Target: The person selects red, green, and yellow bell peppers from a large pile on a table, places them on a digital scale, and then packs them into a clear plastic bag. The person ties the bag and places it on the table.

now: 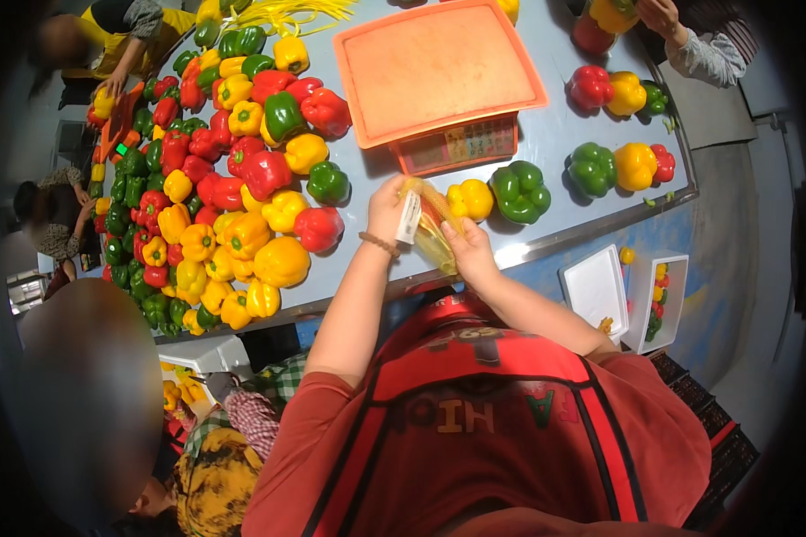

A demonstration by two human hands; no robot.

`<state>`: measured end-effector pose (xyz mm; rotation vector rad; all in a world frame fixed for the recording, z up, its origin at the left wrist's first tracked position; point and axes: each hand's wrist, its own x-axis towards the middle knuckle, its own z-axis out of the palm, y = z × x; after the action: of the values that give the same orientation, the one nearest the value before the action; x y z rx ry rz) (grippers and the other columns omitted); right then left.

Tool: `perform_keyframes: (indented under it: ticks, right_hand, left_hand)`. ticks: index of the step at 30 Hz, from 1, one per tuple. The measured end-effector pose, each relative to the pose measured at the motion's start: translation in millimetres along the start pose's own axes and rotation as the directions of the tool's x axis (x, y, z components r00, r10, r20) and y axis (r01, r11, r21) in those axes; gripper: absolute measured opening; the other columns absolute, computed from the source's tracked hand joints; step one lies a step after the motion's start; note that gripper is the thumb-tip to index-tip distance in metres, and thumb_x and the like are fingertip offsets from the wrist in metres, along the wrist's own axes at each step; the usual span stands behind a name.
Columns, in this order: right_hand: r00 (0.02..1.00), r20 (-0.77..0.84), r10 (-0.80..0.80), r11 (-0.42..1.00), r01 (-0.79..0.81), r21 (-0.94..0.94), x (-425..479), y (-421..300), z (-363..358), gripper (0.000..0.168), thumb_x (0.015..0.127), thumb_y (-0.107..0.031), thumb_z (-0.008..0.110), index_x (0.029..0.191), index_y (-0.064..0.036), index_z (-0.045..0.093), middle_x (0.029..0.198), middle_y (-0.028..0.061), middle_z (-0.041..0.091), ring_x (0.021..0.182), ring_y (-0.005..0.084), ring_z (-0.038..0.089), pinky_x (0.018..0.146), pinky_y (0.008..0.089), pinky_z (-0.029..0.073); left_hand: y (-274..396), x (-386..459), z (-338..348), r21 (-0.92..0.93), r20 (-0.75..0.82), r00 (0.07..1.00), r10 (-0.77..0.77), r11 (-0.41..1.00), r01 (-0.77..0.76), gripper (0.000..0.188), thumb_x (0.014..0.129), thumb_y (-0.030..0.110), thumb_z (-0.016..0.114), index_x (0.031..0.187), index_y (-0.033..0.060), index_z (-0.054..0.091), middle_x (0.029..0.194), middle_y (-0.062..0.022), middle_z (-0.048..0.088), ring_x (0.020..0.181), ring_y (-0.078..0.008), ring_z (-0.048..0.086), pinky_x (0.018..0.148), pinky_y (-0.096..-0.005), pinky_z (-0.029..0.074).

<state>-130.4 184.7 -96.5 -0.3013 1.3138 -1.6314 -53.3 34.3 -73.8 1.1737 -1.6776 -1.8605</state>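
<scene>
Between both hands is a yellow mesh bag (436,235) with a white label (409,217) that bears writing. My left hand (388,205) holds the bag's far end, its fingers partly hidden by the mesh. The near right side of the bag is gripped by my right hand (473,255). Something reddish shows through the netting, too covered to name. Just beyond my right hand sit a yellow bell pepper (470,199) and a green bell pepper (520,192) on the metal table (339,278).
An orange tray (443,67) tops a scale (463,144) ahead. Mixed peppers (242,235) are heaped left. Sets of three peppers (592,169) stand right. Other people (705,54) work around the table. Foam boxes (672,302) are at lower right.
</scene>
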Motion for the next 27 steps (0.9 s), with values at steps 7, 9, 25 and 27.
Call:
perform_keyframes:
  ticks: [7, 9, 25, 27]
  right_hand:
    - [0.971, 0.138, 0.197, 0.980, -0.200, 0.011, -19.7, -18.4, -8.3, 0.015, 0.095, -0.014, 0.061, 0.106, -0.003, 0.063, 0.092, 0.0024, 0.066, 0.081, 0.0074, 0.060, 0.071, 0.0253, 0.051]
    - [0.973, 0.052, 0.223, 0.962, -0.228, 0.151, -25.6, 5.5, -14.3, 0.012, 0.096, -0.013, 0.059, 0.104, -0.004, 0.061, 0.092, 0.0022, 0.065, 0.080, 0.0078, 0.060, 0.070, 0.0242, 0.051]
    - [0.942, -0.228, 0.246, 0.947, -0.183, 0.265, -38.2, 14.5, -2.6, 0.011, 0.099, -0.016, 0.053, 0.098, -0.005, 0.056, 0.081, 0.0002, 0.058, 0.068, 0.0047, 0.049, 0.061, 0.0215, 0.043]
    - [0.942, -0.240, 0.233, 0.961, -0.185, 0.207, -31.2, 29.5, -5.4, 0.012, 0.099, -0.017, 0.052, 0.098, -0.005, 0.056, 0.079, 0.0001, 0.057, 0.066, 0.0057, 0.050, 0.059, 0.0224, 0.043]
  left_hand:
    - [-17.5, -41.2, -6.4, 0.348, 0.034, 0.998, 0.056, 0.935, -0.064, 0.007, 0.088, 0.004, 0.056, 0.091, 0.0021, 0.063, 0.082, -0.0048, 0.067, 0.074, -0.0137, 0.062, 0.067, -0.0292, 0.051]
    - [-41.6, -64.7, -3.7, 0.199, 0.006, 0.999, 0.034, 0.979, -0.034, 0.010, 0.089, -0.001, 0.053, 0.093, 0.0028, 0.061, 0.086, -0.0029, 0.067, 0.077, -0.0093, 0.061, 0.068, -0.0266, 0.052]
    - [-65.9, -92.7, -0.6, -0.278, -0.062, 0.989, -0.133, 0.954, 0.111, 0.011, 0.091, 0.011, 0.059, 0.089, 0.0008, 0.057, 0.084, -0.0042, 0.065, 0.077, -0.0083, 0.057, 0.069, -0.0250, 0.050]
    - [-84.6, -92.0, -6.1, -0.195, -0.099, 0.991, -0.088, 0.978, 0.068, 0.011, 0.095, 0.011, 0.054, 0.091, 0.0008, 0.056, 0.084, -0.0032, 0.063, 0.077, -0.0080, 0.055, 0.069, -0.0244, 0.049]
